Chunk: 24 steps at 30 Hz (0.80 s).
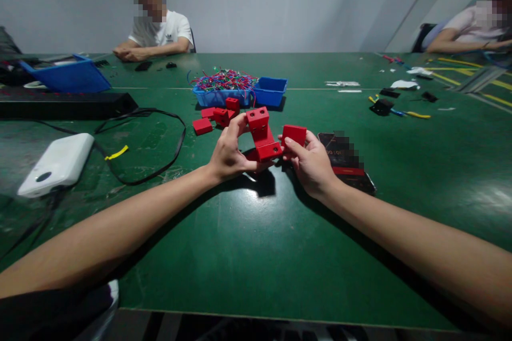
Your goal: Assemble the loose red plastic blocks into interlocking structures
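Above the middle of the green table, my left hand (230, 154) grips a red block-shaped part (264, 138) with round holes in its raised ends. The thumb is below it and the fingers are at its upper left. Just to the right, my right hand (310, 162) pinches a flat red rectangular piece (294, 134) between thumb and fingers. That piece stands tilted close beside the block part; whether the two touch I cannot tell. Behind my left hand lie several loose red pieces (221, 116) of similar colour.
A blue bin of red and blue wires (226, 97) stands behind, beside another blue bin (271, 91). A phone (340, 149) lies right of my right hand. A white power bank (58, 162) and black cable (176, 157) occupy the left. Two people (160, 32) sit across the green table (256, 266).
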Each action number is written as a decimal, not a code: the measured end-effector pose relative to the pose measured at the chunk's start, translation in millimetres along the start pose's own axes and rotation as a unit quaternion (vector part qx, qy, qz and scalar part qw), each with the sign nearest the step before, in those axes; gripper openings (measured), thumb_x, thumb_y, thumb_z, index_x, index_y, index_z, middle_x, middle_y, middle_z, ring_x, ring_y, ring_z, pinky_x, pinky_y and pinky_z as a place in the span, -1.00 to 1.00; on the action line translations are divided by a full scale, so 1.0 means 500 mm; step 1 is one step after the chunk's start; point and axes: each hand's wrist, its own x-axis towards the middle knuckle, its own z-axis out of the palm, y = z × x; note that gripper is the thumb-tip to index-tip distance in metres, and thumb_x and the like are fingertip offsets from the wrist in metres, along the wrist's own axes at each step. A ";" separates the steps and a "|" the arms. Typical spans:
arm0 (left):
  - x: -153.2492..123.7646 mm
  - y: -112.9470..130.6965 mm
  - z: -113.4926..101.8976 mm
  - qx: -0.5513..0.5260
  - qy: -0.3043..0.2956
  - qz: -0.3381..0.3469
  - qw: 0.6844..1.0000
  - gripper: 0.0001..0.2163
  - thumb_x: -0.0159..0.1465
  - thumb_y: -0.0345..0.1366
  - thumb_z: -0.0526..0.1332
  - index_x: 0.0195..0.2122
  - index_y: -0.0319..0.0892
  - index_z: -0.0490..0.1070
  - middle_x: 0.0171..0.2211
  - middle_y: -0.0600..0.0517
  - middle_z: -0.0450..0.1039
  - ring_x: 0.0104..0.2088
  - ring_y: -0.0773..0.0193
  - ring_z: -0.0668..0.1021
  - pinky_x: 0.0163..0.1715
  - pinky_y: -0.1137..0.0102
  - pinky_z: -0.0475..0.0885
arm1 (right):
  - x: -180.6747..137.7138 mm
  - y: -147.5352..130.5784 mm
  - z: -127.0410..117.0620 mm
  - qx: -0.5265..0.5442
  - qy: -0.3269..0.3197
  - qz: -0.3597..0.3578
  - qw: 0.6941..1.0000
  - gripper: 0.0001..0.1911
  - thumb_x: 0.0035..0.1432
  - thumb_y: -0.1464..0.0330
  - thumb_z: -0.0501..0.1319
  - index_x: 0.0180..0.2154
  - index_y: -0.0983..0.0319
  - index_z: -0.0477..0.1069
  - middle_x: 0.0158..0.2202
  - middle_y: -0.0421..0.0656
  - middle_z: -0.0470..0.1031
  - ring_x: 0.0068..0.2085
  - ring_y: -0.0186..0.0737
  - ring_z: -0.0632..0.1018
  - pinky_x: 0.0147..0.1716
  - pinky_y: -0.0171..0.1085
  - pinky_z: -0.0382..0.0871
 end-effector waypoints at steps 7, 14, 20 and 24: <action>0.007 0.008 0.002 -0.021 -0.006 0.032 0.999 -0.04 -0.04 -0.06 0.54 0.29 -0.23 0.09 0.15 -0.31 0.42 0.12 -0.07 0.57 0.16 0.04 0.52 | 0.000 0.000 0.004 0.007 0.014 0.006 1.000 -0.69 -0.23 0.53 0.33 -0.35 0.16 0.45 -0.38 -0.30 0.56 -0.38 -0.35 0.55 -0.39 -0.33 0.40; 0.006 0.005 0.003 -0.038 -0.040 0.052 0.997 -0.02 -0.02 -0.13 0.54 0.33 -0.22 0.03 0.23 -0.35 0.35 0.21 -0.14 0.51 0.23 -0.02 0.46 | -0.002 -0.011 0.004 0.039 0.009 0.034 0.999 -0.73 -0.23 0.49 0.34 -0.37 0.16 0.46 -0.38 -0.27 0.56 -0.33 -0.30 0.56 -0.32 -0.30 0.44; 0.004 -0.001 0.003 -0.039 -0.050 0.056 0.996 -0.03 -0.01 -0.16 0.52 0.35 -0.19 0.01 0.24 -0.35 0.34 0.23 -0.14 0.50 0.24 -0.06 0.44 | 0.000 -0.009 0.001 0.027 0.011 0.029 0.999 -0.67 -0.12 0.37 0.43 -0.27 0.14 0.40 -0.33 -0.28 0.51 -0.33 -0.32 0.54 -0.27 -0.27 0.47; 0.002 -0.005 0.005 -0.036 -0.045 0.063 0.996 -0.03 0.00 -0.19 0.51 0.36 -0.20 -0.01 0.25 -0.36 0.32 0.24 -0.15 0.48 0.24 -0.06 0.43 | 0.000 -0.003 -0.002 0.010 0.009 0.029 0.999 -0.46 -0.16 0.34 0.49 -0.12 0.12 0.35 -0.30 -0.27 0.53 -0.35 -0.30 0.56 -0.21 -0.23 0.49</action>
